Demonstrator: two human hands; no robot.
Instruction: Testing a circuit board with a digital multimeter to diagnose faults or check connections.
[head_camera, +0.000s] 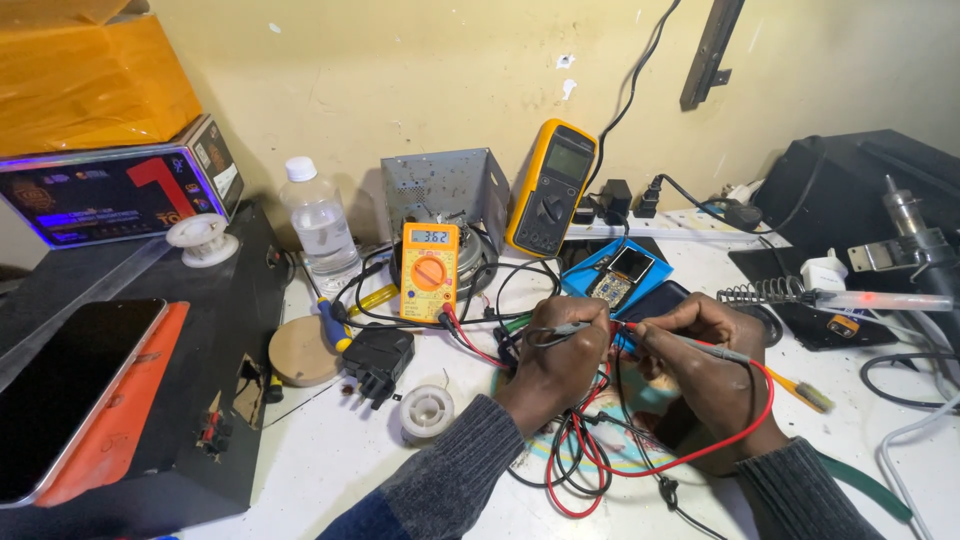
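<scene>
My left hand (560, 355) pinches a black test probe (570, 328) whose tip points right. My right hand (705, 350) grips a red test probe (700, 347) whose tip points left, and the two tips nearly meet over a small dark object between my hands. Red and black leads (585, 460) run back to an orange multimeter (430, 270) with a lit display, standing behind my left hand. An opened phone on a blue mat (620, 275) lies just beyond my knuckles.
A larger yellow multimeter (550, 188) leans on the wall. A water bottle (320, 225), grey metal bracket (440, 185), black plug adapter (378, 360), solder spool (426, 412) and screwdriver (330, 325) lie to the left. A soldering iron in its stand (850, 298) sits right. A phone (60, 385) rests far left.
</scene>
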